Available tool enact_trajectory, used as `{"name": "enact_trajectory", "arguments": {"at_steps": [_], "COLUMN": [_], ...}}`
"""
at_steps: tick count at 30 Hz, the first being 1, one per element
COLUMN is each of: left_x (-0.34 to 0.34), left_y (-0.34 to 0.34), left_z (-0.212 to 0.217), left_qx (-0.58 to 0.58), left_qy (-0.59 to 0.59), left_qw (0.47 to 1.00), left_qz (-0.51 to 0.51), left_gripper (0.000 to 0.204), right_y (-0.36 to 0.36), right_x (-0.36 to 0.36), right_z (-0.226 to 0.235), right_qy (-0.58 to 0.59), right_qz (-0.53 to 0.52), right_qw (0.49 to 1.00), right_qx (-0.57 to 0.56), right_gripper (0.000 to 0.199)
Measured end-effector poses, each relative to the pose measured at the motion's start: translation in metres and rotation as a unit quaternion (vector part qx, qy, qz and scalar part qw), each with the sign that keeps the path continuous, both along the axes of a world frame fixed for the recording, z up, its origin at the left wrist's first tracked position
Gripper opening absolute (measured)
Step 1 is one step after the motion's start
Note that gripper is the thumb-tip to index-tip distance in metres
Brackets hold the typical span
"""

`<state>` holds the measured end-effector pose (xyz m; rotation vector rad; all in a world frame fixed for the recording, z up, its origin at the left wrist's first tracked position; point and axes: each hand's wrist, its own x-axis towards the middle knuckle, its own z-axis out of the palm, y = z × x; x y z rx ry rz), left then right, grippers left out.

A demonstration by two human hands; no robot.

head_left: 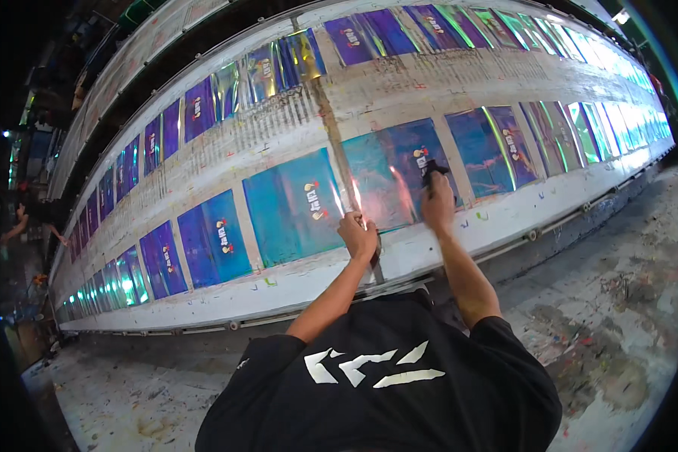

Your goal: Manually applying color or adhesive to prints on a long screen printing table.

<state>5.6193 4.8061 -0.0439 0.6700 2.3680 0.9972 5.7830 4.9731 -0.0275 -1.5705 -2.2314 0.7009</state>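
An iridescent film sheet [388,177] with a small print on its right part lies on a long white table, in front of me. At its near left corner my left hand [359,236] is closed, fingers bent together on the edge of the film. My right hand [438,205] is closed round a small black object [435,169], perhaps a cloth or pad, over the sheet's right side by the print. The exact kind of this object cannot be made out. A teal printed sheet [290,207] lies just left of my left hand.
Two rows of shiny printed sheets, among them a purple-blue sheet [490,151] to the right, run along the stained table [407,242]. A rail [535,235] follows its near edge. Another person's arm [16,224] shows at the far left. Paint spots cover the floor [610,324].
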Motion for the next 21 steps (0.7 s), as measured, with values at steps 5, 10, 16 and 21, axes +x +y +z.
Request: {"name": "enact_trajectory", "arguments": {"at_steps": [5, 10, 16, 21], "left_x": [0.03, 0.03, 0.033, 0.031], "left_y": [0.034, 0.034, 0.027, 0.011], "left_z": [-0.008, 0.014, 0.025, 0.009], "left_qx": [-0.129, -0.101, -0.169, -0.196], "left_qy": [0.11, 0.082, 0.026, 0.034], "left_qw": [0.979, 0.99, 0.981, 0.974], "left_qz": [0.116, 0.057, 0.095, 0.111], "left_gripper": [0.055, 0.054, 0.049, 0.05], "right_y": [0.004, 0.064, 0.079, 0.046], "right_x": [-0.018, -0.088, -0.148, -0.129], "right_z": [-0.028, -0.035, -0.037, -0.041], "right_qy": [-0.089, -0.029, 0.017, 0.049], "right_qz": [0.147, 0.194, 0.308, 0.461], "right_qw": [0.975, 0.972, 0.942, 0.878], "right_qx": [0.138, 0.131, 0.136, 0.121], "right_gripper": [0.066, 0.063, 0.064, 0.061]}}
